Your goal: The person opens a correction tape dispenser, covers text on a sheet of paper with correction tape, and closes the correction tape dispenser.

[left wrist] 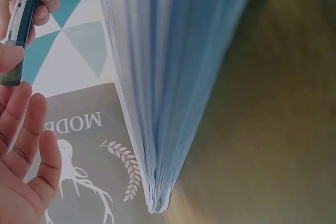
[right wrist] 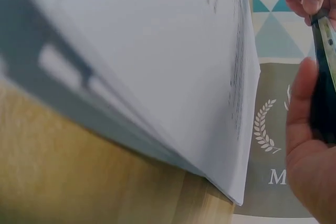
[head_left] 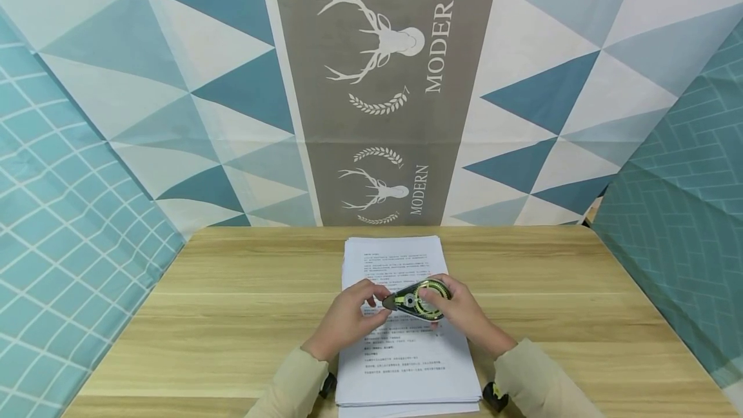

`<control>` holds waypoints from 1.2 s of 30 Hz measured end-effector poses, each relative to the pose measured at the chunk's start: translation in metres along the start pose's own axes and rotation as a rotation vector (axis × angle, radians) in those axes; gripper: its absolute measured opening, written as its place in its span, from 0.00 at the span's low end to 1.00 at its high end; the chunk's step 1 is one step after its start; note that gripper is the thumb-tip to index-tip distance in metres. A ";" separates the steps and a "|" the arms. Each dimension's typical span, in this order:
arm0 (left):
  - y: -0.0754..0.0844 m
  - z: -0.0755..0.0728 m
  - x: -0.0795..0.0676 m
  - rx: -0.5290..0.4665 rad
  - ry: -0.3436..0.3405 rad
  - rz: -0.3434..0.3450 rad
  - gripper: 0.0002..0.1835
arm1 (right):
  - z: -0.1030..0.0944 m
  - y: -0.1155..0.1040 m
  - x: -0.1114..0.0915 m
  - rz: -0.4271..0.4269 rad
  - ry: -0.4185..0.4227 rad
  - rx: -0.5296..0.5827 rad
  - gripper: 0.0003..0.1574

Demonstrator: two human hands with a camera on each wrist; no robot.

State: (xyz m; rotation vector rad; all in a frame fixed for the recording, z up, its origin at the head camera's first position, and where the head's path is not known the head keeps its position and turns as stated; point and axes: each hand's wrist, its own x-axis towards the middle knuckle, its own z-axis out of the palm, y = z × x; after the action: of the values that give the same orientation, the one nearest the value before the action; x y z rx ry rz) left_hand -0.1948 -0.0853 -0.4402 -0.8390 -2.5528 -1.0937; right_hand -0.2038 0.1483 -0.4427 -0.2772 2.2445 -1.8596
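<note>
A correction tape dispenser (head_left: 415,300) with a dark body and yellow-green gear ring is held over the printed pages, its narrow tip pointing left. My right hand (head_left: 464,312) grips the wide round end, thumb on the upper face. With thumb and index finger, my left hand (head_left: 350,316) pinches the dark cap (head_left: 389,302) at the tip. In the left wrist view the other left fingers (left wrist: 32,129) are spread away from the dispenser. Below both hands lies a thick stack of paper (head_left: 400,386), with printed text on its top sheet.
The stack lies on a wooden table (head_left: 244,315), lengthwise toward the front edge. A patterned cloth (head_left: 371,95) with deer heads and triangles hangs behind the table. Tiled-pattern cloths stand at the left (head_left: 64,199) and right (head_left: 685,211). A dark band (head_left: 495,397) shows at the right wrist.
</note>
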 end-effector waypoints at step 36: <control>-0.029 -0.026 -0.018 0.377 -0.362 0.154 0.08 | -0.045 -0.005 -0.010 0.056 0.181 -0.195 0.25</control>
State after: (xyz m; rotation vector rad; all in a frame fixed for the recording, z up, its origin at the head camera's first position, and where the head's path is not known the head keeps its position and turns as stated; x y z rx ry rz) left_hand -0.1976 -0.1269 -0.4466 -1.1869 -2.7881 -0.4207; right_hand -0.2072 0.1927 -0.4296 -0.0773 2.5314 -1.7015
